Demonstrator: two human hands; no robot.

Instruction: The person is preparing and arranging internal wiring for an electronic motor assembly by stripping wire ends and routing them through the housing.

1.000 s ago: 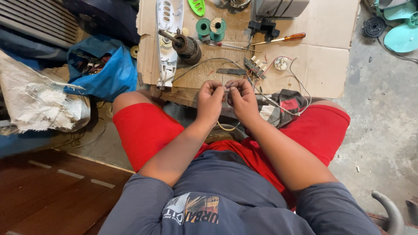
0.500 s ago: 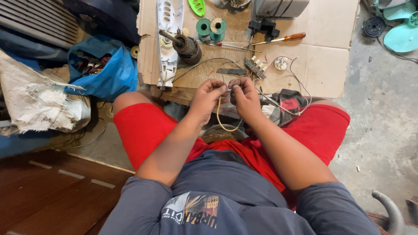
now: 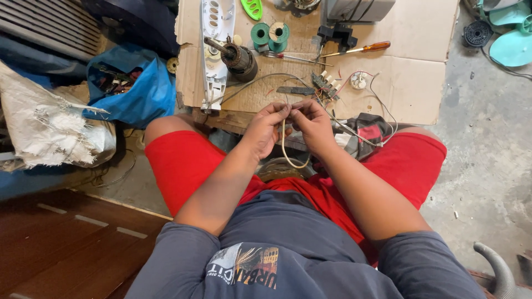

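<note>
The cardboard sheet (image 3: 410,83) covers the work surface ahead of the knees. On it lie a small motor (image 3: 239,57), two green spools (image 3: 270,34) and an orange-handled screwdriver (image 3: 360,50). Left hand (image 3: 265,128) and right hand (image 3: 313,124) meet fingertip to fingertip, both pinched on a pale wire (image 3: 288,152) looping down between them.

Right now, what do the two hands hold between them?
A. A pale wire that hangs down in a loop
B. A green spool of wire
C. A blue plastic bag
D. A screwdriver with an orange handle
A: the left hand and the right hand pinch a pale wire whose loop hangs below them; the screwdriver, green spools and blue bag lie untouched.
</note>
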